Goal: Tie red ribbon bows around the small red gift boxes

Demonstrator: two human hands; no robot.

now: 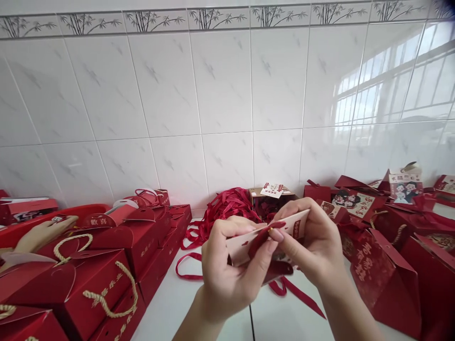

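Observation:
In the head view, my left hand and my right hand meet at the middle, both closed on a small cream-and-red folded paper box. Its pale panels carry red print and a small heart. My thumbs come together over a red part of it, where a tiny gold-coloured spot shows. My fingers cover much of the box, so its full shape is hidden. Below the hands, a red ribbon trails over the white table; I cannot tell whether it is attached to the box.
Red gift boxes with rope handles are stacked at left. Behind my hands lie a heap of red ribbons and an open cardboard box with a printed card. Red boxes crowd the right. Another person's hand is at far left.

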